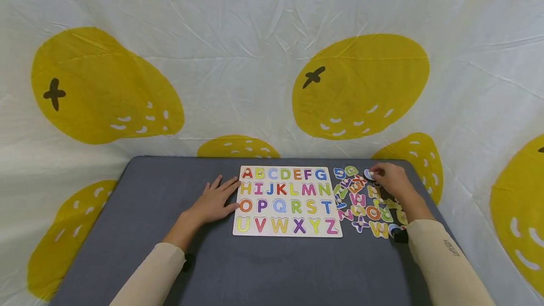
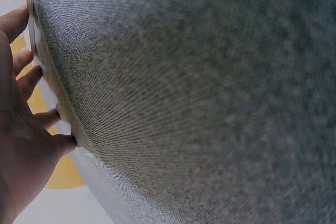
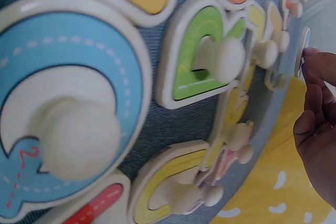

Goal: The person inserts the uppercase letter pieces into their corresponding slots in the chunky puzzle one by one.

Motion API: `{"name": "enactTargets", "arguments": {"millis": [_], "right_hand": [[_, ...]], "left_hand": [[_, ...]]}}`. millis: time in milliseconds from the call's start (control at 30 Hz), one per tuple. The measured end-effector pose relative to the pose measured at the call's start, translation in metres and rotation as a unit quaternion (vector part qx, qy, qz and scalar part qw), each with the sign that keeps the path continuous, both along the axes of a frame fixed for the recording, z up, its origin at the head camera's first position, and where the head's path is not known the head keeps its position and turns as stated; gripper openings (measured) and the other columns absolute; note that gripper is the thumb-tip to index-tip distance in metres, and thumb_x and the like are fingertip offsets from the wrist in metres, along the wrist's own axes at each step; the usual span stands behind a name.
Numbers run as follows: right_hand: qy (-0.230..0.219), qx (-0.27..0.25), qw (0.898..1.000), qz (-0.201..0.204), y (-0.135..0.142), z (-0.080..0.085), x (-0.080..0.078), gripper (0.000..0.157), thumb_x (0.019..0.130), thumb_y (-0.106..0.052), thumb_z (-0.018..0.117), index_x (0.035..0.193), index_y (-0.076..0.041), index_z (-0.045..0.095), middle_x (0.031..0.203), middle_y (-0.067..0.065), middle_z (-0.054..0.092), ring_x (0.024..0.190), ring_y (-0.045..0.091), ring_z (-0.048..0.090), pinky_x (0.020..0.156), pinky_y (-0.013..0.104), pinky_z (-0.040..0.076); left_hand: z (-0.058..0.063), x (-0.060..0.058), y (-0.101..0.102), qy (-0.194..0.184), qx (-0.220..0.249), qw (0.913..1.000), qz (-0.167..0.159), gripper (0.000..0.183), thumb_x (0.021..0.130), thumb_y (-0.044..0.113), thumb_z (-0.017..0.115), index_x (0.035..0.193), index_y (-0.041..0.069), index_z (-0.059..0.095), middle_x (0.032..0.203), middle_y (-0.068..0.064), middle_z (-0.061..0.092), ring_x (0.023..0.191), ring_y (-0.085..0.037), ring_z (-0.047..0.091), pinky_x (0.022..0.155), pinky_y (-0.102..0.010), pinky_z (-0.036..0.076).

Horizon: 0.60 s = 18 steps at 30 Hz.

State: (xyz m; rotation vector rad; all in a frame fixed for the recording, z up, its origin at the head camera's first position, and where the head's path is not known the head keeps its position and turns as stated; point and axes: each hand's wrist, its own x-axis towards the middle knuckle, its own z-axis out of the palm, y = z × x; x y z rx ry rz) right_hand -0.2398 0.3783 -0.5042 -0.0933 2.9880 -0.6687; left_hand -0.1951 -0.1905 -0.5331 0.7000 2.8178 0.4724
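Note:
A white alphabet puzzle board (image 1: 289, 236) lies flat on the table, its printed letters running A to Z in four rows. Small knobs show on its A (image 1: 247, 174) and B (image 1: 260, 174). My left hand (image 1: 216, 202) rests at the board's left edge, fingers spread and fingertips touching that edge. At the far right, my right hand (image 1: 392, 179) pinches a blue-and-white letter piece (image 1: 369, 174) between thumb and fingers, above the back of the loose pieces. In the right wrist view the same piece (image 3: 304, 48) is seen edge-on.
Loose knobbed letter pieces (image 1: 373, 212) crowd the grey table (image 1: 272, 268) right of the board, some overlapping. Close to the right wrist camera are a blue Q (image 3: 128, 40) and a green R (image 3: 184, 72). A white curtain with yellow fruit prints (image 1: 238, 84) hangs behind the table.

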Motion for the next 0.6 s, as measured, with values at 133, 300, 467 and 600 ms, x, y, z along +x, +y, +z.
{"name": "enactTargets", "arguments": {"millis": [133,300,467,600], "right_hand": [[-0.003,-0.004,1.000,0.009,-0.009,0.006,0.002,0.022,0.100,-0.015,0.067,0.115,0.000,0.072,0.100,0.016,0.072,0.090,0.031,0.064,0.081,0.050,0.053],[-0.007,-0.018,0.999,0.031,-0.029,0.012,0.001,0.024,0.100,-0.016,0.068,0.117,0.000,0.072,0.100,0.014,0.072,0.089,0.029,0.065,0.081,0.049,0.055],[-0.019,-0.026,0.998,0.049,-0.056,0.017,-0.001,0.022,0.100,-0.015,0.069,0.116,-0.001,0.073,0.098,0.011,0.071,0.085,0.024,0.063,0.078,0.043,0.055],[-0.012,-0.023,0.997,0.075,-0.081,0.019,-0.002,0.018,0.099,-0.015,0.070,0.112,-0.004,0.074,0.095,0.007,0.070,0.080,0.020,0.059,0.071,0.036,0.051]], "left_hand": [[-0.001,0.000,0.000,0.002,0.000,1.0000,0.000,0.073,0.102,0.052,0.057,0.163,0.019,0.035,0.170,-0.006,0.032,0.155,-0.051,0.018,0.116,-0.078,0.019],[0.000,0.000,0.001,0.003,0.000,1.0000,0.002,0.074,0.102,0.053,0.058,0.163,0.019,0.035,0.170,-0.006,0.032,0.156,-0.051,0.018,0.116,-0.078,0.019],[0.000,-0.001,0.002,-0.003,-0.009,0.9999,0.003,0.075,0.101,0.054,0.057,0.163,0.020,0.034,0.170,-0.006,0.031,0.156,-0.050,0.018,0.116,-0.078,0.018],[-0.001,-0.001,0.001,-0.007,-0.012,0.9999,0.006,0.075,0.101,0.053,0.058,0.164,0.020,0.034,0.170,-0.006,0.031,0.156,-0.050,0.017,0.117,-0.078,0.017]]}}
